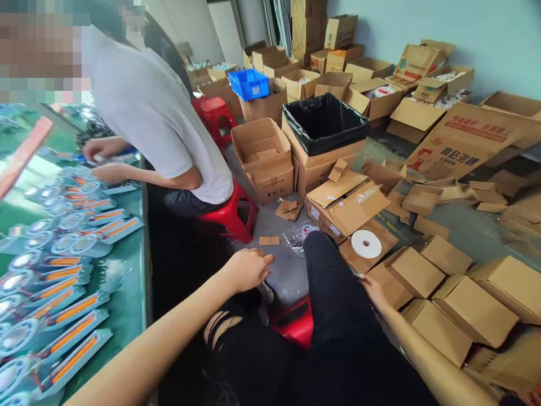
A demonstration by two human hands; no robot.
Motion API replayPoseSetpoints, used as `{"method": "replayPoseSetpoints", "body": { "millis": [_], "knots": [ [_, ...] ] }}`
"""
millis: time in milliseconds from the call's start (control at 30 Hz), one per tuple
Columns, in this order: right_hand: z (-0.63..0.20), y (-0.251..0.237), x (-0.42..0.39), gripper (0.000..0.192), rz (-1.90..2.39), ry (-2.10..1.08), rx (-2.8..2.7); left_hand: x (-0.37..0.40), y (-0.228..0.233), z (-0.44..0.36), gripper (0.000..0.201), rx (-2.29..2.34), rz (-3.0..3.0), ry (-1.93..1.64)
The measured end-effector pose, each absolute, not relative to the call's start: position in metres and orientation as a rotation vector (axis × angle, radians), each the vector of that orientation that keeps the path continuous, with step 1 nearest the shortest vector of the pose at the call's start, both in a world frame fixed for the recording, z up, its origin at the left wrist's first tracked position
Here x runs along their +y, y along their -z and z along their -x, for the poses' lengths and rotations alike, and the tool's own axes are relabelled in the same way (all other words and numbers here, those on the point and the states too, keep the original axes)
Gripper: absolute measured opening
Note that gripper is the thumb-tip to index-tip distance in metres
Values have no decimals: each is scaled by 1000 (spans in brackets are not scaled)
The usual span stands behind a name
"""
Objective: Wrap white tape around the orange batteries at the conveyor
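My left hand [248, 269] hovers above my left knee with its fingers curled in. Nothing shows sticking out of it. Beside my right thigh, my right hand [374, 291] is low, its fingertips closed around a small pale thing too small to name. The nearest things to it are a white label roll [366, 244] lying flat on a carton and several small folded brown boxes [416, 270]. A taped carton [338, 204] with flaps on top stands just beyond my right knee.
A person in a white shirt [156, 113] sits on a red stool [234, 214] at the green bench [127, 293], which bears rows of light-blue devices with orange strips [76, 358]. A black-lined bin box [325, 124], an open carton [262, 158] and a blue crate [248, 84] stand ahead.
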State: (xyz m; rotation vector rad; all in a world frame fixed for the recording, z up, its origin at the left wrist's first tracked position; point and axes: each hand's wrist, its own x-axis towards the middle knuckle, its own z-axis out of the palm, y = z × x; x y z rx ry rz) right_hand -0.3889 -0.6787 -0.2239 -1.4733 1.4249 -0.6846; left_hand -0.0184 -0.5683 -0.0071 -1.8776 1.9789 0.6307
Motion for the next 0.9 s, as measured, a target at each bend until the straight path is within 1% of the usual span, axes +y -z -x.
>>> {"method": "replayPoseSetpoints", "body": {
  "millis": [100, 167, 233, 267, 333, 400, 433, 467, 500, 600, 667, 700, 733, 767, 867, 900],
  "knots": [
    [379, 224, -739, 61, 1496, 651, 1451, -620, 101, -8, 27, 1818, 1827, -844],
    [357, 223, -787, 65, 1567, 578, 1401, -647, 164, -15, 31, 1765, 1811, -962],
    [317, 232, -833, 61, 1665, 423, 1286, -668, 224, -11, 36, 1756, 1806, -1071],
    [292, 244, -853, 57, 1723, 314, 1212, -676, 252, -4, 37, 1764, 1803, -1124],
    [238, 288, -884, 44, 1857, 52, 1064, -691, 297, 17, 35, 1790, 1775, -1230],
    [191, 353, -902, 29, 1960, -217, 977, -701, 328, 42, 29, 1847, 1722, -1339],
    [174, 390, -907, 24, 1991, -337, 955, -704, 336, 55, 28, 1885, 1693, -1396],
    [161, 427, -909, 24, 2011, -435, 954, -706, 341, 68, 29, 1925, 1665, -1459],
    [152, 463, -911, 29, 2027, -514, 965, -705, 341, 79, 29, 1979, 1637, -1527],
    [147, 557, -912, 65, 2084, -660, 1046, -692, 329, 102, 25, 2161, 1577, -1701],
    [154, 604, -907, 87, 2114, -709, 1199, -676, 316, 109, 20, 2280, 1613, -1709],
    [160, 623, -903, 93, 2143, -723, 1288, -667, 309, 111, 19, 2324, 1660, -1696],
    [167, 640, -898, 94, 2178, -734, 1366, -659, 303, 111, 18, 2356, 1720, -1689],
    [175, 652, -893, 88, 2221, -736, 1411, -652, 298, 110, 17, 2388, 1790, -1700],
    [197, 675, -885, 44, 2284, -677, 1346, -641, 288, 106, 15, 2370, 1980, -1859],
    [202, 678, -887, 36, 2250, -633, 1330, -640, 286, 104, 15, 2335, 2012, -1898]
  ]
}}
